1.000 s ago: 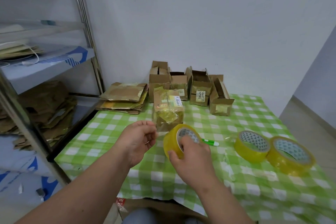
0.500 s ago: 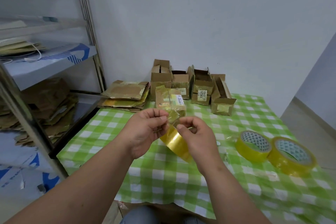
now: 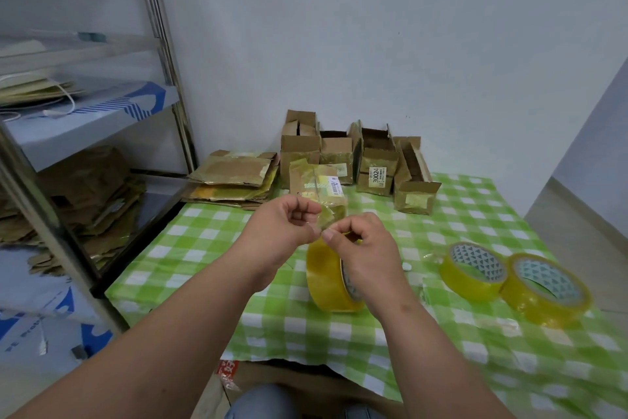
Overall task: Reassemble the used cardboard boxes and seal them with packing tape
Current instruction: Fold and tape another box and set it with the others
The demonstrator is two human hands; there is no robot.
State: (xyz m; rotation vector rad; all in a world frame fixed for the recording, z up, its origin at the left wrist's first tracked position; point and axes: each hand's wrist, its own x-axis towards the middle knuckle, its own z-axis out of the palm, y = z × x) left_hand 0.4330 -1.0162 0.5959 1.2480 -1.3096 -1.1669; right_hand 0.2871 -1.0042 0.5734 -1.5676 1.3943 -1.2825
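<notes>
Pinching the free end of the tape between thumb and forefinger, the right hand holds a narrow grip just above the tape roll, which stands on edge on the table directly beneath that hand and partly hidden by it. The left hand, just left of the roll and almost touching the right, has its fingers curled round the same clear strip, so both hands hold one short piece between them. Judging by this, the step in hand is peeling a length free; the strip runs up and slightly away from the roll, so the pull would go away from the roll while the roll turns. Beyond the roll, close behind the hands, stands a taped box, nearer the left hand. Right of the roll lie two spare rolls. Farther back from the roll, open boxes line the wall, with flattened cardboard at their left.
</notes>
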